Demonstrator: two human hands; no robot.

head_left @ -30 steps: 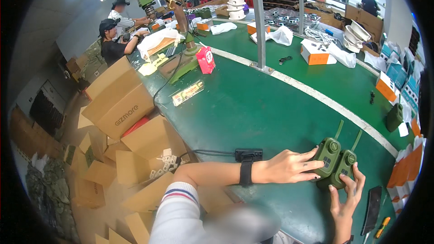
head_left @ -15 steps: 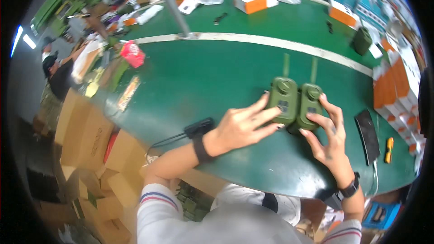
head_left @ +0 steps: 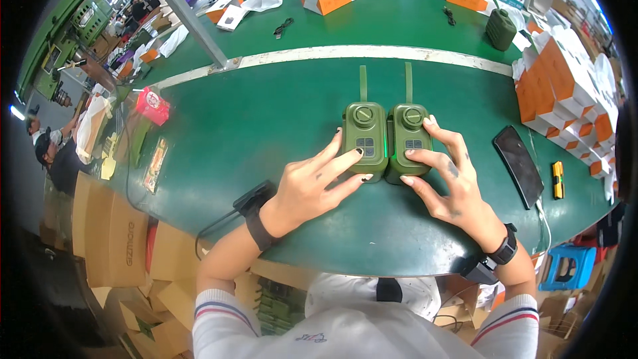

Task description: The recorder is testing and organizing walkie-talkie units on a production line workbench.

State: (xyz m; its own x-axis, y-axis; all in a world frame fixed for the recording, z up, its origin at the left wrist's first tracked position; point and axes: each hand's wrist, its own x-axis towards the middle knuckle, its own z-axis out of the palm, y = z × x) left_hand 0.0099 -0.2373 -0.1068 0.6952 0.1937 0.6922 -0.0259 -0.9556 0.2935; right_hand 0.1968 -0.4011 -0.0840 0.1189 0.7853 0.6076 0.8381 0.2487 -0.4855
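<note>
While both hands rest open-fingered on them, two green radios lie side by side mid-worktop (head_left: 279, 126): left hand (head_left: 312, 186) touches the left radio (head_left: 365, 134), right hand (head_left: 448, 183) the right radio (head_left: 409, 136); a black phone (head_left: 519, 165) lies at three o'clock.

The person wore a white top with red and navy stripes banding each sleeve near the cuff. A broad black strap wrapped the wrist of the left hand (head_left: 311, 189), a thin cable trailing from it. The right hand (head_left: 446, 178) had a black watch-like band, small dark finger markings, and dark-painted nails.
</note>
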